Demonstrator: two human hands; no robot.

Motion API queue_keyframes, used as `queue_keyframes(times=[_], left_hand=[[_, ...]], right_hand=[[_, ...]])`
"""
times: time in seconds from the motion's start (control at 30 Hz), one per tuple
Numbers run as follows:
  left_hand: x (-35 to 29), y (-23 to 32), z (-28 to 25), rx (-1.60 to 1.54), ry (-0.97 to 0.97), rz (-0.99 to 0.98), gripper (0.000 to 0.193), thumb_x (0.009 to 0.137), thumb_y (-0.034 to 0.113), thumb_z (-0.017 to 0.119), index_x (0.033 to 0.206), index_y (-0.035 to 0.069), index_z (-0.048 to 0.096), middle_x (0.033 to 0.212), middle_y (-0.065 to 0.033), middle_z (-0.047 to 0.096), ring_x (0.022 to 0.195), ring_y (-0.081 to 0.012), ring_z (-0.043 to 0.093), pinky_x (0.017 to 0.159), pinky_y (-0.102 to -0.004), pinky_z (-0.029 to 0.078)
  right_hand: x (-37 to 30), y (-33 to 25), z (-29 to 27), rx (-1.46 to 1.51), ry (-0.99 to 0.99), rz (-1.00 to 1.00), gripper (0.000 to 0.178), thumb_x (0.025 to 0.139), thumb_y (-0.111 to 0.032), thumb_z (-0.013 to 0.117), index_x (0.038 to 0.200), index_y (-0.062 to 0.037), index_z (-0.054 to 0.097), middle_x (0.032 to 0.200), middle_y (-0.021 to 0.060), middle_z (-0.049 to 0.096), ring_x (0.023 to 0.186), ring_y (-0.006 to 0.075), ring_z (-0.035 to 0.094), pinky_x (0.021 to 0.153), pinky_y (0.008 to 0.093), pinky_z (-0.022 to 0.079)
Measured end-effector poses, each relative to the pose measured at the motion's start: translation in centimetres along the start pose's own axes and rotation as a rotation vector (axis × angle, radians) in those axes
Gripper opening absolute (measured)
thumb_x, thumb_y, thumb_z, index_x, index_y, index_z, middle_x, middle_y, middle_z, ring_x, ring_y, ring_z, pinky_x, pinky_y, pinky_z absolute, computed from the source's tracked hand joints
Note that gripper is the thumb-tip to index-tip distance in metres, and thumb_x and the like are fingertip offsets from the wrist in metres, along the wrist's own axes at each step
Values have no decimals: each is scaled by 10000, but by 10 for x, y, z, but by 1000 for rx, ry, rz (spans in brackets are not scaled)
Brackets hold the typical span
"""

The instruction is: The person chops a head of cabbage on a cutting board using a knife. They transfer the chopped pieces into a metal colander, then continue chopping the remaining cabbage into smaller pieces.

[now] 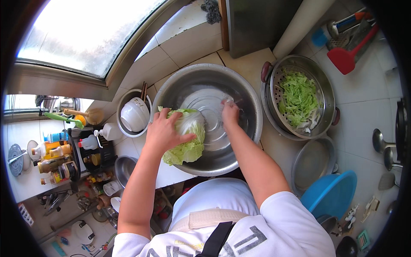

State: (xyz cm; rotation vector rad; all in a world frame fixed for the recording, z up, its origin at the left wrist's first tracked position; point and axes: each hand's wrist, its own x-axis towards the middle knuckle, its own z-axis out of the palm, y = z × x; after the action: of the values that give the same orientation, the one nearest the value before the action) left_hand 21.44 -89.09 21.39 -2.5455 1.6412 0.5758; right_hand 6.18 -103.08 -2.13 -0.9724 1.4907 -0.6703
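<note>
A large metal basin (214, 169) stands in front of me, with what looks like clear water in its bottom. My left hand (167, 132) grips a head of pale green leafy cabbage (188, 150) at the basin's left side, thumb and fingers spread over its leaves. Inside the basin, toward its right wall, my right hand (230, 112) has its fingers curled together. Something clear and whitish shows at those fingertips; whether it is water or a scrap is too small to tell. The two hands are apart.
Right of the basin, a perforated steamer pot (278, 73) holds shredded green leaves (299, 100). Nearer me are a shallow metal pan (314, 162) and a blue plastic basin (332, 195). White bowls (135, 115) sit in a metal bowl at left, beside bottles (60, 150). A window frame (115, 64) juts in.
</note>
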Motion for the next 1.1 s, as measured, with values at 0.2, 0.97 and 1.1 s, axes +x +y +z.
queue_keyframes(times=[0.2,0.97,1.1], left_hand=[[-3,-19,6,-53,14,-34,836,635,651,835,1301,168,686,1386,-171,562,1282,-375,544,999,-516,519],[50,-85,-8,-857,-213,-454,633,829,463,809,1289,50,670,1238,-135,651,1086,-168,613,911,-311,496],[25,-98,0,-1146,-26,-55,755,842,484,776,1448,93,551,1408,-160,558,1251,-250,556,1068,-381,431]], right_hand=[[-55,-41,-3,395,-512,193,305,1043,-198,482,1164,-16,695,1076,109,734,1013,199,699,893,328,542],[-53,-14,44,250,-688,556,406,1019,-430,531,1218,-103,665,1103,78,699,996,206,663,821,405,532],[-59,-20,38,96,-795,665,546,1033,-569,412,1335,-159,607,1228,72,677,1094,239,665,894,464,553]])
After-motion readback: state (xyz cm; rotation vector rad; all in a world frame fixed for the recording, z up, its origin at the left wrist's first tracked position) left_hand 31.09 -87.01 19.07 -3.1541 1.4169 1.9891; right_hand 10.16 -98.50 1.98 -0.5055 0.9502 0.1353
